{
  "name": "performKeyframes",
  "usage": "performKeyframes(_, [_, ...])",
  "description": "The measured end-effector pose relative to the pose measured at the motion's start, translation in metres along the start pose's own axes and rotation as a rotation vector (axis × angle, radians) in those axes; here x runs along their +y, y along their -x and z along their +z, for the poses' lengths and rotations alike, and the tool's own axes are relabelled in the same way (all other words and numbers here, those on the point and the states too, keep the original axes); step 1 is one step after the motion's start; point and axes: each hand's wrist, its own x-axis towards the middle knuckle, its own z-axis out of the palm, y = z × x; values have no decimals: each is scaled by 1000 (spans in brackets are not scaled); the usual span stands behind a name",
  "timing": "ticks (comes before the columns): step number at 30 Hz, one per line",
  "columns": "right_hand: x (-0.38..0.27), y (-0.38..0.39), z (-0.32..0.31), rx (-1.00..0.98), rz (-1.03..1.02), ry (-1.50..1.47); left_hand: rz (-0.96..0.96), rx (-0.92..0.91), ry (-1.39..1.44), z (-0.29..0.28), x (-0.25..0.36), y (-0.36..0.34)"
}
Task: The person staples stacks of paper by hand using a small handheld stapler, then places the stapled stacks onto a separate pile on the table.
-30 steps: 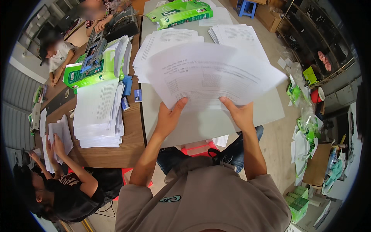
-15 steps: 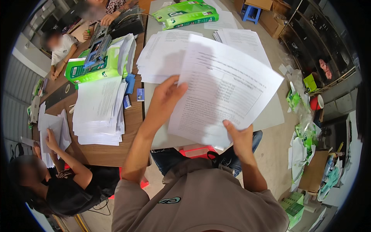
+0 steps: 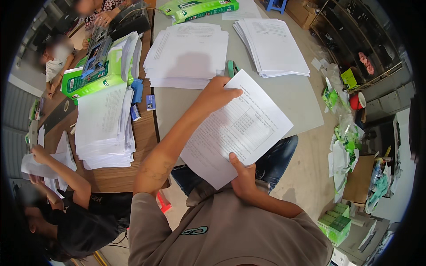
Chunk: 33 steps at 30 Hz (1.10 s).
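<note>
My left hand is closed on the upper left edge of a printed paper sheet, its thumb on top and its fingers hidden behind. My right hand pinches the lower right edge, thumb on the printed face. The sheet is tilted over the near table edge and my lap; whether more sheets lie beneath it I cannot tell. Just beyond my left hand is a small dark green object, perhaps a stapler, partly hidden. Two paper stacks lie farther off, a wide one at left and a narrower one at right.
On the brown table at left are another paper pile, a green paper package and small blue boxes. A second green package lies at the far end. Co-workers sit along the left; one handles paper. Shelving stands right.
The sheet has come down and nearer to my body, held in both hands. The right stack and the dark green object are now uncovered. The co-worker at left has raised a hand with paper.
</note>
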Motion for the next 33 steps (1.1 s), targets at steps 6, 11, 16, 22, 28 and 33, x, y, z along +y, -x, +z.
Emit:
performKeyframes(6, [-22,12,-5,-256,524,239,-42,-57,-108,-7,-43,-11])
performKeyframes(11, [-125,-23,13,-1026,426,1028,-74,-96,-239,-9,-48,-13])
performKeyframes(16, [-168,-163,83,-222,-935,1617,13,-157,-89,-12,-60,-18])
performKeyframes(22, [-138,-248,120,-132,-494,2279,-32,-223,38,-22,-48,-17])
performKeyframes(28, [-186,-247,102,-354,13,1468,-189,-239,91,-32,-32,-15])
performKeyframes(33, [-188,-232,99,-495,82,961,-270,-250,134,-34,-48,-21])
